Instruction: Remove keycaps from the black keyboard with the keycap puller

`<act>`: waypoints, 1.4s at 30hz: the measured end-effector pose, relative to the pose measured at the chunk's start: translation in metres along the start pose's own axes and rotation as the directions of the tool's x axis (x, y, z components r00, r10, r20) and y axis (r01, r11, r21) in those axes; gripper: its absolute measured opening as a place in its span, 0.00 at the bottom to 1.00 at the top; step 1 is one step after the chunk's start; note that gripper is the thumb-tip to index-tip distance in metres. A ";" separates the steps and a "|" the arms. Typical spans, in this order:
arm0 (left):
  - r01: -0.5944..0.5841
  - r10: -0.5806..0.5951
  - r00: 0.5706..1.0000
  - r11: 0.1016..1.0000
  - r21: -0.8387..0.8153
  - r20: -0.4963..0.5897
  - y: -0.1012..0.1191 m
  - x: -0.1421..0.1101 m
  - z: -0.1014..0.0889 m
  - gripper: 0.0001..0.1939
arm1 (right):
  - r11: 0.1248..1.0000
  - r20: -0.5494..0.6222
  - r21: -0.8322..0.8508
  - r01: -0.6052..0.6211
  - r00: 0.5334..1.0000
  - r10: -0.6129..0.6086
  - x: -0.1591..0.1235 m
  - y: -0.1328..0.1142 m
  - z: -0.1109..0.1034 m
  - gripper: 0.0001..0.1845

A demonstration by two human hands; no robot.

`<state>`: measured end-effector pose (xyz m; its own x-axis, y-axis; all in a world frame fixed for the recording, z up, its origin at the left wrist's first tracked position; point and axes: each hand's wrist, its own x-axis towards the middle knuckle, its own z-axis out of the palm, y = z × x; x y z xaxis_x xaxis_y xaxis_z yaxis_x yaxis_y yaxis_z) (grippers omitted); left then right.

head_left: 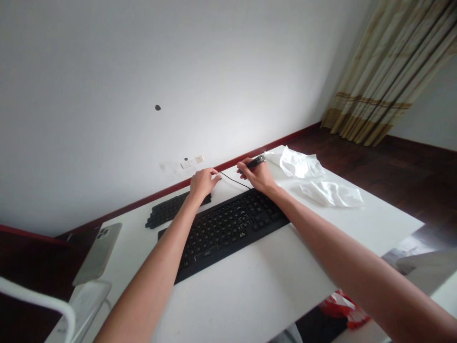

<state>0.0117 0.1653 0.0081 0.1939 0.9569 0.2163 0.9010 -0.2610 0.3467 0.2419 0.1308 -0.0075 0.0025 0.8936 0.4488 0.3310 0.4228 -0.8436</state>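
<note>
A black keyboard [228, 224] lies at a slant across the white table. Just beyond its rear edge, my left hand [204, 182] has thumb and fingers drawn together around a small dark thing that I cannot make out. My right hand [262, 177] is closed around a black pen-like tool [256, 162], its thin end pointing left towards my left hand. A thin black cable [233, 179] runs from the back of the keyboard between both hands. Behind the keyboard on the left, partly covered by my left hand, is a group of black keycaps [167, 209].
Crumpled white plastic bags [303, 164] lie at the table's right rear. On the left edge rest a phone [102, 247] and a clear case-like thing [89, 305], with a white curved bar [43, 300] before them. A wall with sockets [193, 162] stands behind the table [243, 290].
</note>
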 end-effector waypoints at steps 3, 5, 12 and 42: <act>-0.037 0.020 0.996 0.980 -0.196 -0.090 0.007 -0.018 -0.001 0.10 | 0.962 0.123 0.253 -0.106 0.989 0.076 -0.001 0.003 0.003 0.33; -0.078 0.049 0.994 0.947 -0.312 -0.100 0.013 -0.029 -0.001 0.13 | 0.937 0.202 0.316 -0.152 0.975 0.090 -0.003 0.003 0.007 0.37; -0.169 0.206 0.978 0.842 -0.513 0.016 0.021 -0.048 -0.015 0.18 | 0.965 0.241 0.239 -0.110 0.969 0.051 -0.014 -0.015 0.015 0.37; -0.418 0.193 0.871 0.773 -0.477 -0.451 0.006 -0.055 -0.022 0.14 | 0.834 0.253 0.469 -0.290 0.949 0.188 -0.011 -0.025 0.012 0.18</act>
<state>-0.0018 0.1086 0.0185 0.1675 0.7258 0.6673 0.4308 -0.6627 0.6126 0.2223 0.1124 0.0049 -0.1737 0.9658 0.1927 -0.1675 0.1638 -0.9722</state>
